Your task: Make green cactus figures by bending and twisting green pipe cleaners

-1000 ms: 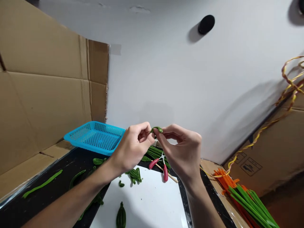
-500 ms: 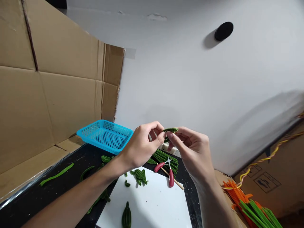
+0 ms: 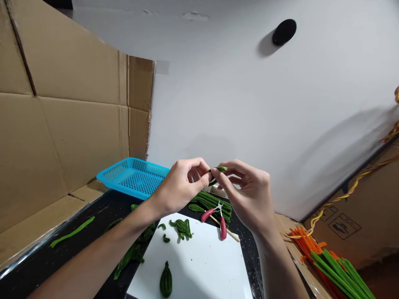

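My left hand (image 3: pixel 179 189) and my right hand (image 3: pixel 249 193) are raised above the table, and both pinch a small bent green pipe cleaner piece (image 3: pixel 219 169) between thumb and fingers. Below them lies a white board (image 3: pixel 199 265) with red-handled pliers (image 3: pixel 218 216), a thin wooden stick (image 3: pixel 230 235), a folded green leaf shape (image 3: pixel 166 281) and a cluster of small green pieces (image 3: pixel 181 226). A bundle of straight green pipe cleaners (image 3: pixel 215 202) lies behind the pliers.
A blue mesh basket (image 3: pixel 132 177) stands at the back left on the black tabletop (image 3: pixel 46 261). Loose green strips (image 3: pixel 71 232) lie on the left. Orange and green pipe cleaners (image 3: pixel 330 263) are piled at the right. Cardboard sheets (image 3: pixel 62 124) line the left side.
The hands keep pinching and working the green piece, which looks a little shorter above the fingers. The view has swung left and then slightly back right.
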Demonstrator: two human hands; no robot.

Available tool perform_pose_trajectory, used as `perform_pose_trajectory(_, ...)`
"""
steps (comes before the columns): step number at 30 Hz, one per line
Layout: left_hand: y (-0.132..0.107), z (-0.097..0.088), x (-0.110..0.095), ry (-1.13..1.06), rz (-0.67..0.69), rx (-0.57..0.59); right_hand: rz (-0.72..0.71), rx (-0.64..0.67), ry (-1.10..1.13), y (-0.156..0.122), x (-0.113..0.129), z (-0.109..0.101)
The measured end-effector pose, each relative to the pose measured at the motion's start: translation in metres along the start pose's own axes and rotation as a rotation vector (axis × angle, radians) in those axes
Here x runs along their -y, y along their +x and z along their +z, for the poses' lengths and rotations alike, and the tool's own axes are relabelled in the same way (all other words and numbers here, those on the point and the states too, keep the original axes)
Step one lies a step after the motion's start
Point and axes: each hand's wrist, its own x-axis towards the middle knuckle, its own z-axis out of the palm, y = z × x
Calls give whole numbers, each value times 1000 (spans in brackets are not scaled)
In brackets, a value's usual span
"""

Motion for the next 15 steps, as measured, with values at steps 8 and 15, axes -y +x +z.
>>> perform_pose_trajectory(8,3,-5,-1,-87,-22,49,26,-36,143,3,-3,2)
perform_pose_trajectory(15,5,-3,2,-220,-33,-21,68,76,304,6,-5,-6)
